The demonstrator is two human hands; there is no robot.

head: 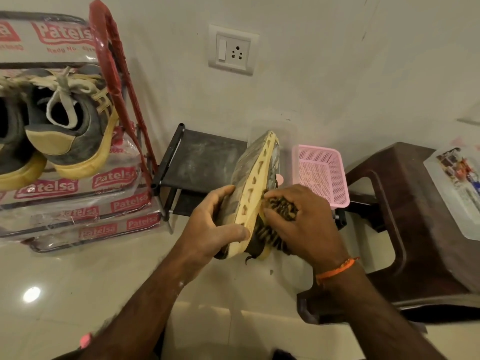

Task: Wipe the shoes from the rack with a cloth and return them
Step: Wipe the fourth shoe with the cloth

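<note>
The shoe (255, 185) is held up in the air in front of the low black rack (200, 162), turned on its side so the tan sole faces the camera and the toe points away towards the wall. The left hand (215, 224) grips it near the heel, thumb lying along the sole edge and fingers wrapped over the far side. The right hand (298, 222) is closed on a dark patterned cloth (280, 211), bunched under the fingers and pressed against the sole's side and the upper beyond it.

The shoe looks light enough for one hand, and the sole seems stiff, with cut-out tread, so it gives a firm edge to hold. The upper is softer fabric and would likely give under pressure, so the heel end and sole rim are the better places to hold while the cloth rubs. The worn, dusty surface should not be slippery. A loose lace end hangs below the heel and could snag. The cloth is limp and needs to be kept bunched to stay under the fingers.

Two more shoes (70, 126) of the same grey and tan sit on the red rack (114, 74) at left, which is still in printed plastic wrap. A pink basket (322, 175) stands just behind the hands, and a brown stool (405, 216) is at right.
</note>
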